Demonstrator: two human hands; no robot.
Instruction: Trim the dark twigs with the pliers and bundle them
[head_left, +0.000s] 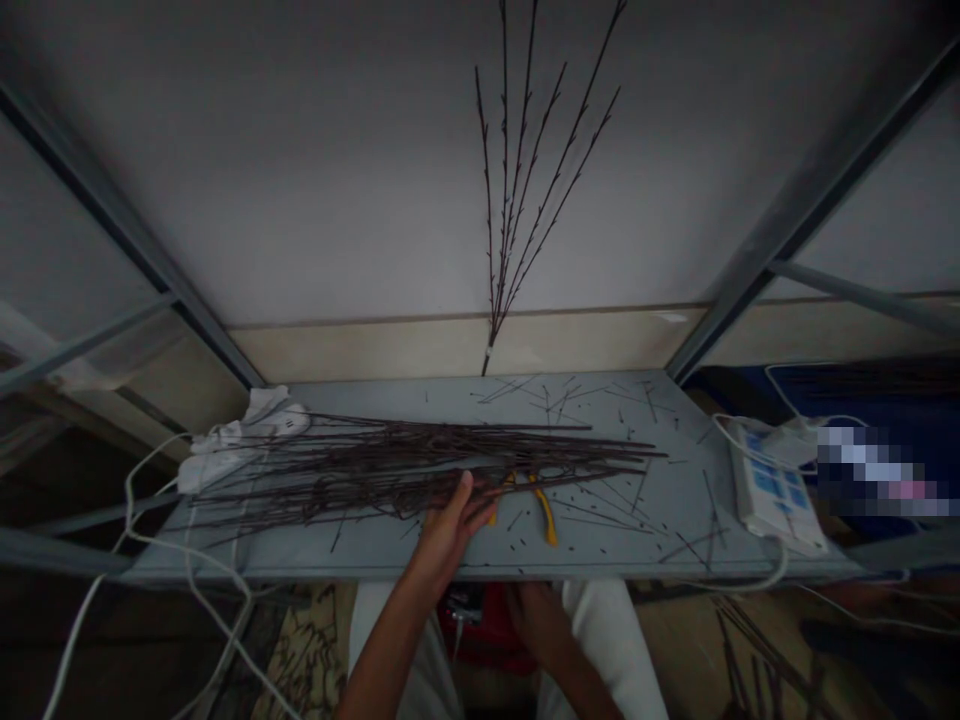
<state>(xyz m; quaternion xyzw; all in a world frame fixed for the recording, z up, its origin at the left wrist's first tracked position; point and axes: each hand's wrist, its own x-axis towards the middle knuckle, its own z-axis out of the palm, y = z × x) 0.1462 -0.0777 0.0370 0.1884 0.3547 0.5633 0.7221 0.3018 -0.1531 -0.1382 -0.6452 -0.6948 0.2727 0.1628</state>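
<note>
A loose heap of thin dark twigs lies lengthwise across the grey table. At its near edge is my left hand, thumb raised and fingers curled against several of the twigs. Partly under the heap, just right of that hand, is a yellow-handled tool, which looks like pliers; its head is hidden. My right hand is low over my lap, below the table's front edge, beside a red thing and a small dark device. Shadow hides its fingers.
A bunch of budded branches leans upright against the back wall. Short cut twigs litter the table's right side. White power strips and cords lie at the left, a white and blue box at the right. Grey frame posts flank the table.
</note>
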